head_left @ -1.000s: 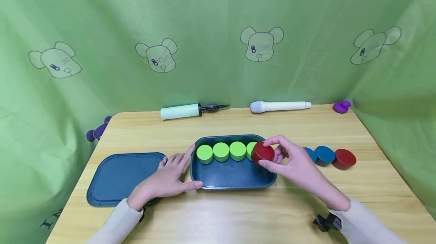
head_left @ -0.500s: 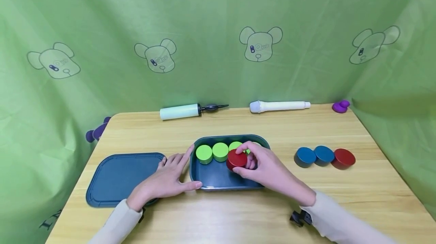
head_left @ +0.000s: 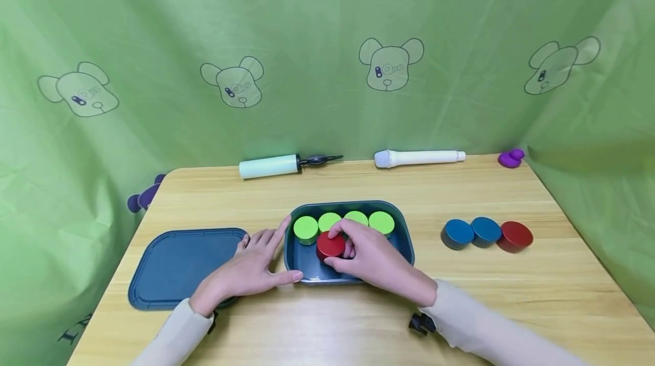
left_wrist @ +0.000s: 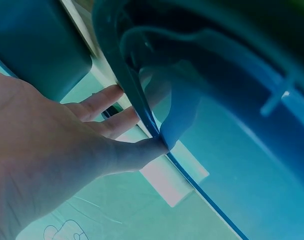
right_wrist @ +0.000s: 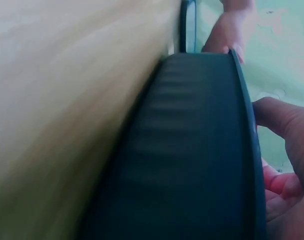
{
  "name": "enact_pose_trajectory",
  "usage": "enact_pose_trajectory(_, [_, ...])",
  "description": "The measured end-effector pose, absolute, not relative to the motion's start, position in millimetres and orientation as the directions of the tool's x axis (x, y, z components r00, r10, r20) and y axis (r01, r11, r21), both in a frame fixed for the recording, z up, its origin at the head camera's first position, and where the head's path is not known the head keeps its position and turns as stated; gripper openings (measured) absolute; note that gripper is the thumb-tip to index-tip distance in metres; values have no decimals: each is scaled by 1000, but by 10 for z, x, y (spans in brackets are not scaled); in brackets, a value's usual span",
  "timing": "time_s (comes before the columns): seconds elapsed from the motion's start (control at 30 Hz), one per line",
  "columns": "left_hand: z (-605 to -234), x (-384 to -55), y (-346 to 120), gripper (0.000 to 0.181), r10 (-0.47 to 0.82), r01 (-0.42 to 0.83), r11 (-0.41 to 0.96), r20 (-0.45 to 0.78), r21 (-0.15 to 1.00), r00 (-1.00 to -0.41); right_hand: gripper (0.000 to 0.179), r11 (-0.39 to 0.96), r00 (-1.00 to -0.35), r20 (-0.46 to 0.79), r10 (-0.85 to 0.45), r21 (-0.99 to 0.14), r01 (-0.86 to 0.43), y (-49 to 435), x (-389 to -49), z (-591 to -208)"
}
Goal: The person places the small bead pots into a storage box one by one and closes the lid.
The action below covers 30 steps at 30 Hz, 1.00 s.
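Observation:
A dark blue rectangular box (head_left: 407, 241) stands mid-table with a row of several light green round blocks (head_left: 306, 227) along its back wall. My right hand (head_left: 378, 259) grips a red round block (head_left: 330, 245) between thumb and fingers, inside the box in front of the green row. In the right wrist view the box's outer wall (right_wrist: 192, 140) hides most of that block. My left hand (head_left: 251, 266) lies with fingers spread at the box's left end. Its thumb and index fingertip touch the rim, and the left wrist view shows fingers (left_wrist: 119, 122) against the wall.
Left of the box lies a dark blue lid (head_left: 179, 266), partly under the left hand. Two blue round blocks (head_left: 457, 234) and another red round block (head_left: 515, 236) sit at right. A hand pump (head_left: 271, 166), a white toy microphone (head_left: 422, 158) and a purple knobbed object (head_left: 510, 158) line the back edge.
My right hand has carried the red block leftward from the box's right end and lower into the front left half. The left hand has stayed at the box's left end.

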<state>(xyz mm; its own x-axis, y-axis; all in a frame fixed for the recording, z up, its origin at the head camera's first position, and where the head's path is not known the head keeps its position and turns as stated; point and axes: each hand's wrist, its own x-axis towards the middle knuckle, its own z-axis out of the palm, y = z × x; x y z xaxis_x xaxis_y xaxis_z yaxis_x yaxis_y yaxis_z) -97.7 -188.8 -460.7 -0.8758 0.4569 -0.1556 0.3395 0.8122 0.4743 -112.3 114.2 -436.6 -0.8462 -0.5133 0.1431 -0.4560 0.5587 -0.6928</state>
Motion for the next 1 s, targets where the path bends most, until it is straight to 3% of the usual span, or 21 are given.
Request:
enact_pose_trajectory(0.57, [-4631,-978,-1889,113,449,334,813,-148,478,-881,35,639,-828,78,-555,-597,-485,733,-1171,-4523])
enact_pose_trajectory(1.0, [-4658,-980,-1884,114,445,335,811,-134,479,-886,30,546,-809,-6,-588,-741,-391,740,-1166,-4504])
